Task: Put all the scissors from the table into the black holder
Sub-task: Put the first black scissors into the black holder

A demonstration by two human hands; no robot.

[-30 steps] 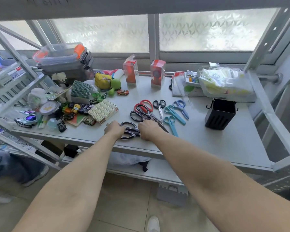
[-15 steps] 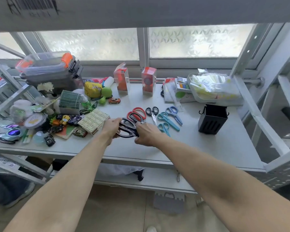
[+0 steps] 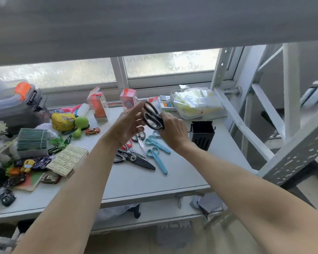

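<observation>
A pair of black-handled scissors (image 3: 152,117) is up in the air above the table, handles uppermost. My right hand (image 3: 173,132) grips it from the right, hiding the blades. My left hand (image 3: 128,126) is beside it with fingers stretched out, fingertips touching the handle loops. The black slotted holder (image 3: 202,135) stands on the table just right of my right hand. On the table below lie black kitchen shears (image 3: 136,160), red-handled scissors (image 3: 128,146), small black scissors (image 3: 139,138) and blue scissors (image 3: 157,143), (image 3: 157,159).
A clear tub of yellow packets (image 3: 195,104) sits behind the holder. Red boxes (image 3: 97,105) stand at the back. Toy cars, a card block (image 3: 67,160), a green toy and a toolbox (image 3: 13,105) crowd the left. A rack post (image 3: 233,116) slants at right; a shelf hangs overhead.
The black scissors have been lifted from the table's front edge, up and to the right toward the holder, and turned handles up. My left hand has loosened to a fingertip touch.
</observation>
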